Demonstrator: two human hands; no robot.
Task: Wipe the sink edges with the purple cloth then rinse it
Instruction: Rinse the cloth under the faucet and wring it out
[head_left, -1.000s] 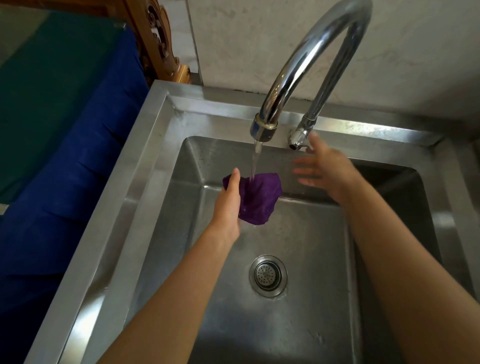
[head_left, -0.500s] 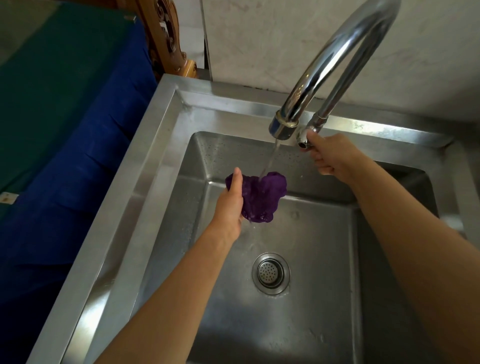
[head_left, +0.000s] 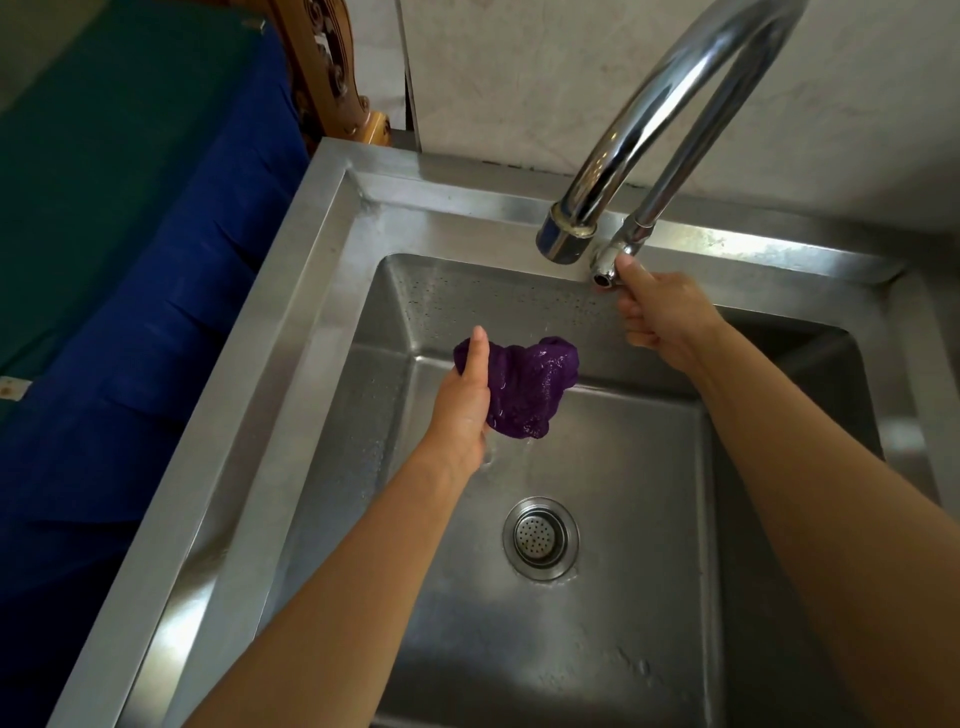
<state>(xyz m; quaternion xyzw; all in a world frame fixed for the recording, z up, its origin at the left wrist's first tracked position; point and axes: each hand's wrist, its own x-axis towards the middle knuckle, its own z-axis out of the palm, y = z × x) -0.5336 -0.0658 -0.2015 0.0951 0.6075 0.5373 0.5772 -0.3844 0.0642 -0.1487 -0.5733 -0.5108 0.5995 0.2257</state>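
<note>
My left hand (head_left: 464, 397) holds the bunched, wet purple cloth (head_left: 530, 387) over the steel sink basin (head_left: 623, 452), below the spout of the chrome tap (head_left: 566, 236). Water drips from the cloth's lower end. No stream comes from the spout. My right hand (head_left: 657, 314) is closed around the tap handle (head_left: 605, 267) at the base of the tap, at the sink's back rim (head_left: 467, 200).
A round drain strainer (head_left: 540, 538) sits in the basin floor. The sink's wide left rim (head_left: 249, 415) borders a surface covered in blue cloth (head_left: 130, 322) and green cloth (head_left: 93, 130). A carved wooden piece (head_left: 332, 67) stands behind, against the pale wall.
My right hand went from open beside the tap to gripping its handle. The water stream that fell on the cloth has stopped. The left hand and cloth stayed in place.
</note>
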